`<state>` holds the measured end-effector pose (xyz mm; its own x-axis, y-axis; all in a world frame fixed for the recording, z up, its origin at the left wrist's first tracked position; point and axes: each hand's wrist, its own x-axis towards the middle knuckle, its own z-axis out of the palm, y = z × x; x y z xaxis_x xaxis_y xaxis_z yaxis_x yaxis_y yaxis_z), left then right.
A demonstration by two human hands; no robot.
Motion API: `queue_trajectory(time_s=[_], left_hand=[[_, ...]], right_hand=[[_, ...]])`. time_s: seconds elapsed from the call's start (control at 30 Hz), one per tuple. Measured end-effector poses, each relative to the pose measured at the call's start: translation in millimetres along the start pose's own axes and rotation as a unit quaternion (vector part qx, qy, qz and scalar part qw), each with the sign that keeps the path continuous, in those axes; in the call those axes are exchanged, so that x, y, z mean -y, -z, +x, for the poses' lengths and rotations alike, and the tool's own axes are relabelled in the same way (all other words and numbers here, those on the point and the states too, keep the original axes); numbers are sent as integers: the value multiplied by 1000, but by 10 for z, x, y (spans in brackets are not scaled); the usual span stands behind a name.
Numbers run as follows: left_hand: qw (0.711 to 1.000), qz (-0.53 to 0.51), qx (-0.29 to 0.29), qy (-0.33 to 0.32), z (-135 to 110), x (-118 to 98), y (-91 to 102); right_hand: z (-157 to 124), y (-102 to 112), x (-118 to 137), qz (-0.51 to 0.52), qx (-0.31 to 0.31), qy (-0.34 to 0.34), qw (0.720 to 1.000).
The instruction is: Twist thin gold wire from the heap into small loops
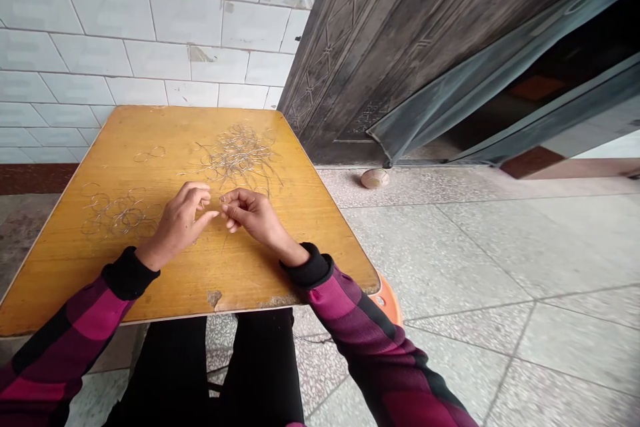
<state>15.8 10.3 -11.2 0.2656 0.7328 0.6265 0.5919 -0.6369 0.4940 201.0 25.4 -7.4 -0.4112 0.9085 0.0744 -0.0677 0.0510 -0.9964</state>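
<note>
Over the middle of the wooden table [150,293], my right hand [254,215] pinches a piece of thin wire [223,199] between thumb and fingertips. Close to its left, my left hand [181,219] is curved with thumb and fingers apart, and I see nothing gripped in it. A tangled pile of thin wires [240,152] lies beyond my hands. Left of my left hand is a smaller, looser heap of bent wires [123,212]. One twisted wire loop [150,154] rests alone toward the back left.
White wall tiles [155,17] stand behind the table, and a dark carved door [345,60] is at the right with a grey-blue curtain [425,100]. A round pinkish object [375,178] sits on the floor. An orange stool [390,300] shows under the table's right corner.
</note>
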Motion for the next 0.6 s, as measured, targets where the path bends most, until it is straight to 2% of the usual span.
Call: queue_trajectory(time_s=[0.3,0.6], left_hand=[[1000,12,7,6,-11,-83,-75],[999,17,-20,30,-51,-185,-103]], right_hand=[[1,-19,-66,-97,-31,40,994],[15,-17,-113,-177,-30,67,981]])
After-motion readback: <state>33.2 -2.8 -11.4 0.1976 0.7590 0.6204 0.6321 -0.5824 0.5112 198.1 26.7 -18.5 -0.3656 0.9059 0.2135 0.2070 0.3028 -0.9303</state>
